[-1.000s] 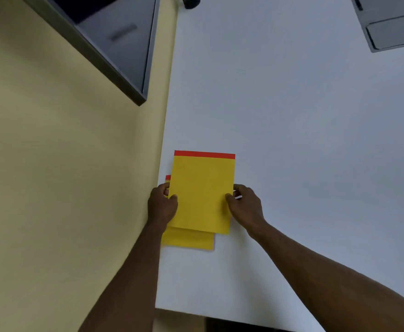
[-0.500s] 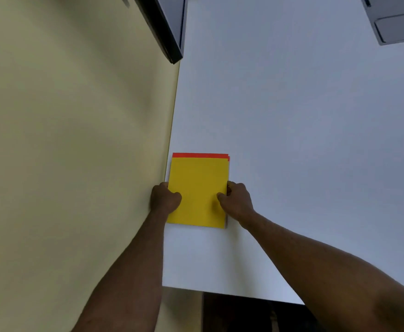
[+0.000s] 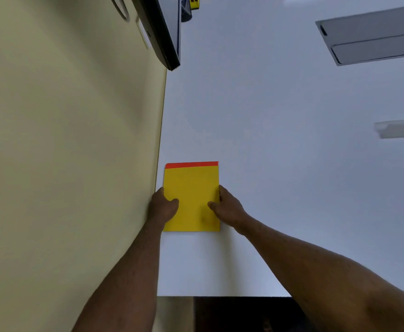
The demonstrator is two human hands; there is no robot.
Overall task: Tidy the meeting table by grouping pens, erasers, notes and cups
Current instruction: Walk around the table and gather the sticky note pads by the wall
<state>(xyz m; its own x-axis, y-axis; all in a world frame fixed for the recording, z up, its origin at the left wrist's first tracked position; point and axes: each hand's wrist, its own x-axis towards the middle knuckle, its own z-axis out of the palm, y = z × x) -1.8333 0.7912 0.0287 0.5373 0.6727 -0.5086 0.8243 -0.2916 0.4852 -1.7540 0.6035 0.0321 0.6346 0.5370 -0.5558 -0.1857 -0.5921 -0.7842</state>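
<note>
A stack of yellow notepads (image 3: 191, 192) with a red top strip lies flat on the white table (image 3: 280, 116), close against the wall on the left. My left hand (image 3: 162, 207) grips the stack's left edge, thumb on top. On the opposite edge my right hand (image 3: 227, 207) holds the stack, thumb on the cover. The pads sit squared, one over the other, so the lower one is hidden.
A yellowish wall (image 3: 64, 152) runs along the table's left side, with a dark screen (image 3: 165, 32) mounted above. A grey cable hatch (image 3: 373, 37) is set into the table at far right. A clear flat object (image 3: 399, 128) lies at the right edge. The table's near edge is just below my forearms.
The top pad slid down and left onto the lower pad until both lined up. Both hands stayed on the stack's sides and pushed it a little nearer the wall.
</note>
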